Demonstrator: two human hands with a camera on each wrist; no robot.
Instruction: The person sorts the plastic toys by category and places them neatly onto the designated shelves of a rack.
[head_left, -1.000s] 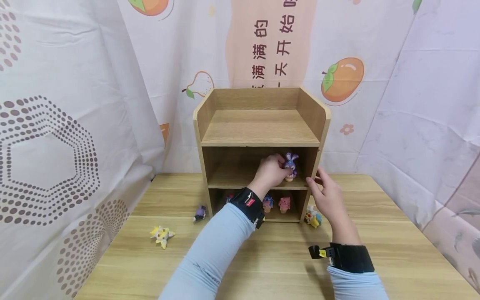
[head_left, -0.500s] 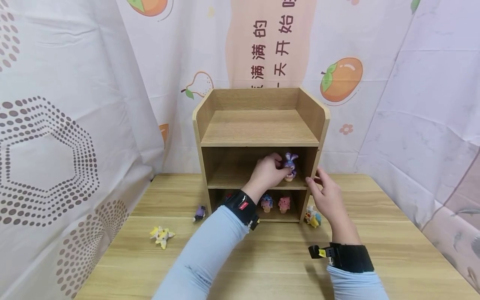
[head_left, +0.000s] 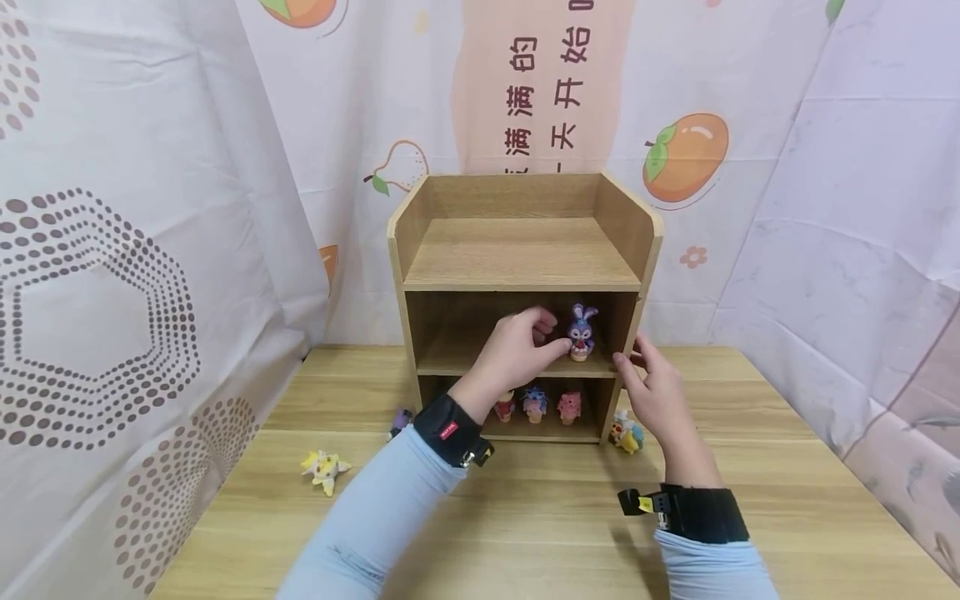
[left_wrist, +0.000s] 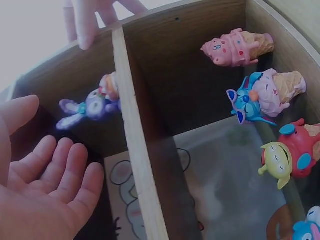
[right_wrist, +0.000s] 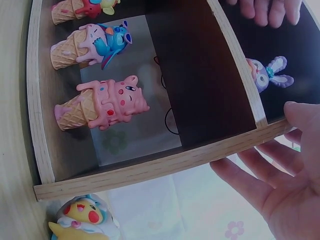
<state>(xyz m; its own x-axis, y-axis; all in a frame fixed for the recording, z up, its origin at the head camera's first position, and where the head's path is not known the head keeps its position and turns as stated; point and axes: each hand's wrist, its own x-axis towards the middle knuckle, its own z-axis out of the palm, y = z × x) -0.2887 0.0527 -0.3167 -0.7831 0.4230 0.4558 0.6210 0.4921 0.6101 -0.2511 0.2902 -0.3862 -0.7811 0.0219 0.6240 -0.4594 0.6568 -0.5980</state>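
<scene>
A purple rabbit figurine [head_left: 581, 333] stands upright at the right end of the middle compartment of a small wooden shelf [head_left: 517, 254]. My left hand [head_left: 517, 346] is just left of it inside that compartment, its fingers loose and spread. In the left wrist view a gap shows between this hand and the rabbit figurine [left_wrist: 97, 102]. My right hand [head_left: 656, 387] grips the shelf's right side panel, thumb at the front edge and fingers along the outside. Below, ice-cream-cone figurines line the bottom compartment: pink [head_left: 569, 407], blue [head_left: 535, 404] and red [head_left: 505, 406].
A yellow-and-white figurine [head_left: 326, 472] lies on the wooden table [head_left: 555, 525] at the left. Beside the shelf's left foot is a purple figurine [head_left: 400, 421], partly behind my sleeve. A yellow figurine [head_left: 627, 433] sits by the right foot. Printed curtains [head_left: 360, 92] hang behind.
My left hand has let go of the rabbit figurine and drawn back to the left. The rabbit now shows whole on the shelf. My right hand keeps its place on the side panel.
</scene>
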